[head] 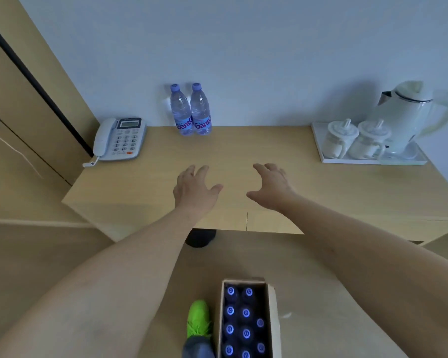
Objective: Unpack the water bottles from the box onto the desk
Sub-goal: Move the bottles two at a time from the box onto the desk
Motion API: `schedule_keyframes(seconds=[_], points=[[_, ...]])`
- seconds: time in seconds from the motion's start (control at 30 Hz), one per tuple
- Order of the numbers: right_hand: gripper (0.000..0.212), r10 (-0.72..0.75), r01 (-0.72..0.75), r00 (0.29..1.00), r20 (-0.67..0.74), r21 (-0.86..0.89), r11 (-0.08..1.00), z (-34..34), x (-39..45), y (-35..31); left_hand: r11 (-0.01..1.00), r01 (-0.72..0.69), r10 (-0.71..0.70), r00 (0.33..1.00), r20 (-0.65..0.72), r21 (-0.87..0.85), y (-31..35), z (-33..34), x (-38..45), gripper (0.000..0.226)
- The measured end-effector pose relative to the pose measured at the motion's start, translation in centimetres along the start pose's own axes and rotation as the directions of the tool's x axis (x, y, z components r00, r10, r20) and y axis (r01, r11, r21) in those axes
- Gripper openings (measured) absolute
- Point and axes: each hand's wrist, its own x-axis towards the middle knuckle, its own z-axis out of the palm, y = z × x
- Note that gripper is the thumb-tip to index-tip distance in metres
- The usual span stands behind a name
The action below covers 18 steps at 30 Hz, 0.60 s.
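Hovering above the pale wooden counter (243, 156), the left hand (193, 188) and right hand (272, 186) are both spread with fingers loosely curled, holding nothing and apart from each other near the counter's middle. At 12 o'clock from the hands, against the wall, two clear plastic water bottles with lilac caps and blue labels (190, 111) stand upright and touching side by side. At 10 o'clock sits a grey corded desk telephone (119, 139); at 2 o'clock a white tray (367, 160) carries two lidded white mugs (356, 139) and a white electric kettle (409, 117). At 6 o'clock, on the floor, an open brown cardboard box (274, 321) holds more upright bottles, their caps showing, beside a bright green shoe (198, 319).
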Motion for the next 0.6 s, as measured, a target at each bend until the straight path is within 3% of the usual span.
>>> schedule_keyframes(seconds=[0.23,0.6], points=[[0.082,0.047,-0.045,0.992,0.116,-0.014,0.999,4.0,-6.8,4.0,0.999,0.037,-0.039,0.994,0.102,0.013,-1.2,5.7,-8.4,0.066],[0.077,0.178,-0.179,0.943,0.281,-0.023,0.984,16.4,-12.7,8.4,0.998,0.040,-0.053,0.947,0.316,0.048,-7.8,16.2,-13.7,0.068]])
